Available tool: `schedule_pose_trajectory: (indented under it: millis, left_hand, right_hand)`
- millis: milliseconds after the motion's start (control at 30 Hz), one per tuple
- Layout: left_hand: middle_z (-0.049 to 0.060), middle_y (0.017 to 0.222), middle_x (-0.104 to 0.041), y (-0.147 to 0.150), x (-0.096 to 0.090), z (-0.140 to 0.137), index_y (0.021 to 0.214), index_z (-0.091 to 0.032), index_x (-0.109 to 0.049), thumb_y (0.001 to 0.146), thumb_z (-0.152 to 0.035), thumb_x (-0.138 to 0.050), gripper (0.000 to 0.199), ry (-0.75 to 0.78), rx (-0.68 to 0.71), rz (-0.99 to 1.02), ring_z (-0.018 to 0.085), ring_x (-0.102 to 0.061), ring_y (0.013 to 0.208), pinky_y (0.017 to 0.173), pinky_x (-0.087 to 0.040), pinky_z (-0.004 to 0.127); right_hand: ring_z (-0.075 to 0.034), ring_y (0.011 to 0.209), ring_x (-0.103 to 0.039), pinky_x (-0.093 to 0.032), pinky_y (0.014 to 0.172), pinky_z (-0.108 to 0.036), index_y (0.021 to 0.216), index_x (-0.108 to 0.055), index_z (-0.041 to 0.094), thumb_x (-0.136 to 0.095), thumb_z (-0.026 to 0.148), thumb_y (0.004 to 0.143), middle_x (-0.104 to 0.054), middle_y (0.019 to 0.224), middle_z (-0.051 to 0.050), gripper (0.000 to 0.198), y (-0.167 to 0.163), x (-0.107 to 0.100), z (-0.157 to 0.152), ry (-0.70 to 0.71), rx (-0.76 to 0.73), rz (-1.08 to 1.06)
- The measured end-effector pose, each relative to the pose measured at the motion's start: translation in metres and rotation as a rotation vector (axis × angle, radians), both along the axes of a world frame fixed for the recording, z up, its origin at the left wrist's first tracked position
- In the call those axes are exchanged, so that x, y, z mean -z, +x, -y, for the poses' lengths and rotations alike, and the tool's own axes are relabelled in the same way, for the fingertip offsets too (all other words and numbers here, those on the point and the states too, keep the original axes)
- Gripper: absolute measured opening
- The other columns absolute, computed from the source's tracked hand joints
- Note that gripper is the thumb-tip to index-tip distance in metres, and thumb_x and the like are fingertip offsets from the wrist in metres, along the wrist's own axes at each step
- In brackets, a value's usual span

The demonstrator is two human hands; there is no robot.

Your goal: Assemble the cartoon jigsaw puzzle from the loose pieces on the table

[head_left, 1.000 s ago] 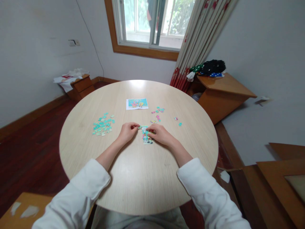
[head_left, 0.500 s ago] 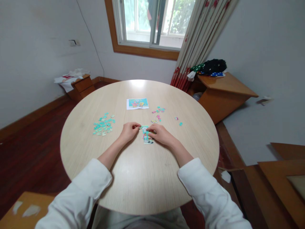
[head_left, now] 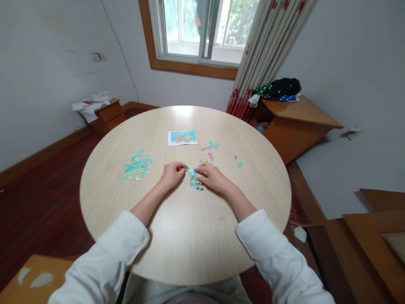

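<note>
A partly joined jigsaw puzzle (head_left: 193, 182) with cartoon figures lies flat on the table in front of me. At its upper left corner my left hand (head_left: 173, 174) is closed in a pinch on a small puzzle piece (head_left: 187, 169), which the fingertips mostly cover. From the other side my right hand (head_left: 213, 177) reaches over the joined part. Its thumb and fingers are apart and touch the puzzle's right side, hiding some of it.
Loose teal pieces (head_left: 137, 165) lie in a heap at the left. Smaller clusters (head_left: 211, 145) and two single pieces, one of them teal (head_left: 239, 164), lie at the right. Behind the puzzle is a printed picture (head_left: 182, 137) on the round table (head_left: 177, 240).
Both hands keep almost the same place. The right fingers have lifted or shifted very slightly at the puzzle's top; the loose pieces have not moved.
</note>
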State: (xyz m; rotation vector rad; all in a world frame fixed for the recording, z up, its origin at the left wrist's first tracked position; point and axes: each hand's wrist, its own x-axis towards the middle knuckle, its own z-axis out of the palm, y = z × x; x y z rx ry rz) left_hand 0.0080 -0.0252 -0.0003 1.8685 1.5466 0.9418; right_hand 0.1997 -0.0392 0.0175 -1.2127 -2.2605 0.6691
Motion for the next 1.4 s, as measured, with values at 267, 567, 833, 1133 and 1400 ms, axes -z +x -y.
schedule_pose_trajectory:
  millis: [267,567,833,1133,1400]
  left_hand:
    - [0.004,0.071,-0.069,0.000,0.001,0.000,0.079,-0.017,-0.074,0.073,-0.015,-0.056,0.019,0.008,0.004,-0.013,0.015,-0.056,0.062,0.068,-0.043,0.027]
    - [0.004,0.081,-0.071,0.000,0.000,0.000,0.080,-0.021,-0.074,0.075,-0.017,-0.056,0.019,0.042,0.032,-0.109,0.016,-0.059,0.071,0.071,-0.041,0.029]
    - [0.006,0.085,-0.070,0.002,-0.004,0.004,0.078,-0.022,-0.074,0.077,-0.018,-0.058,0.016,0.076,0.003,-0.194,0.022,-0.059,0.089,0.083,-0.038,0.037]
    - [0.006,0.084,-0.066,0.003,-0.007,0.006,0.079,-0.021,-0.074,0.078,-0.017,-0.056,0.018,0.066,0.035,-0.213,0.020,-0.059,0.085,0.083,-0.038,0.037]
    - [0.011,0.099,-0.065,0.008,-0.016,0.019,0.090,-0.019,-0.073,0.084,-0.014,-0.046,0.028,0.108,0.107,-0.415,0.024,-0.055,0.095,0.084,-0.031,0.043]
  right_hand:
    - [-0.019,0.095,-0.055,-0.041,0.088,-0.034,0.098,-0.068,0.014,-0.062,0.014,0.078,-0.062,0.101,-0.010,0.021,0.001,0.000,-0.002,0.001,-0.022,0.042]
    - [-0.018,0.094,-0.057,-0.041,0.089,-0.034,0.093,-0.069,0.015,-0.063,0.012,0.076,-0.063,0.100,-0.010,0.018,0.001,0.001,-0.003,0.002,-0.027,0.013]
    - [-0.018,0.095,-0.056,-0.042,0.090,-0.033,0.097,-0.070,0.014,-0.062,0.013,0.078,-0.063,0.102,-0.010,0.021,0.001,0.002,-0.004,0.003,-0.022,0.043]
    - [-0.019,0.095,-0.057,-0.042,0.090,-0.033,0.097,-0.070,0.013,-0.063,0.013,0.077,-0.063,0.102,-0.011,0.021,-0.001,0.000,-0.002,0.003,-0.007,0.044]
    - [-0.019,0.096,-0.057,-0.042,0.090,-0.034,0.097,-0.069,0.012,-0.062,0.012,0.078,-0.063,0.101,-0.010,0.021,-0.001,0.001,-0.003,-0.001,-0.012,0.044]
